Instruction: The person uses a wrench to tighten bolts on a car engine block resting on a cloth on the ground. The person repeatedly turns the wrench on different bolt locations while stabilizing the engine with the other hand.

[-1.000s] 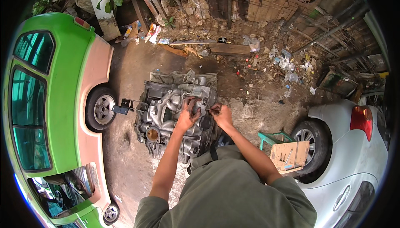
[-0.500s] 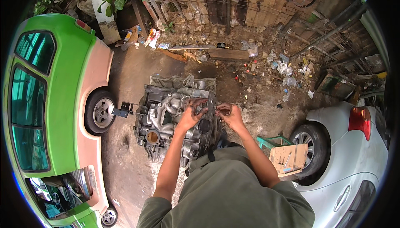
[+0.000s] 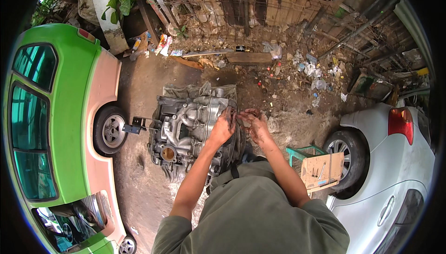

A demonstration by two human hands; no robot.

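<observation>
Grey metal engine block [image 3: 188, 131] on bare dirt ground [image 3: 139, 184], both hands at its right edge
Left hand [image 3: 224, 126] rests curled on the block's right edge; right hand [image 3: 254, 125] is just beside it, fingers bent toward the left hand, and whether either grips a small part cannot be told. Ground is oil-stained packed earth, littered with scrap and rubbish along the wall [image 3: 260, 3] at the far edge. Green and pink car [image 3: 60, 114] stands left, white car [image 3: 395, 170] right, with a wooden board [image 3: 323, 170] on a green stool [image 3: 302, 152] near it
</observation>
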